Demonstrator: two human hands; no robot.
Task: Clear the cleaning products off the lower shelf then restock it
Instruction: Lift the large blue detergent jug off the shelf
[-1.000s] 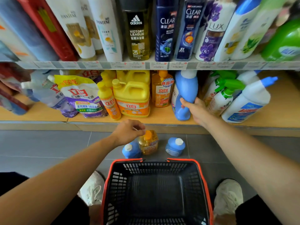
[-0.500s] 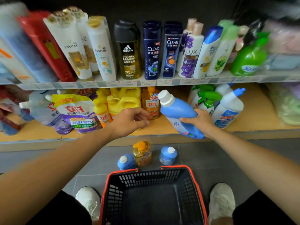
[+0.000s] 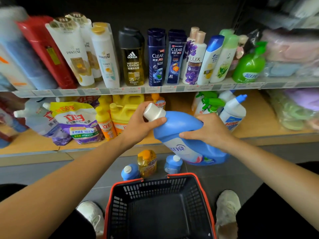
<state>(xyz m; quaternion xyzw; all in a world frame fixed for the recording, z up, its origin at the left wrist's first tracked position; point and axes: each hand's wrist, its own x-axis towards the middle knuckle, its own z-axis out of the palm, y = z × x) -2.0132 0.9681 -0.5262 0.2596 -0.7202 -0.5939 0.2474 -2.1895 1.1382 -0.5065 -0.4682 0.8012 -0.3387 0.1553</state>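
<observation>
Left hand (image 3: 138, 125) grip now on blue bottle (image 3: 183, 125)

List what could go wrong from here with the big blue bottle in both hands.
1. The blue bottle hangs tilted, close to the yellow bottle and small blue bottles on the floor; setting it down there could topple them.
2. The left hand holds it at the white cap; a loose cap might turn or leak.
3. The right hand has its grip on the smooth body; a slip could drop it short of the basket.
</observation>
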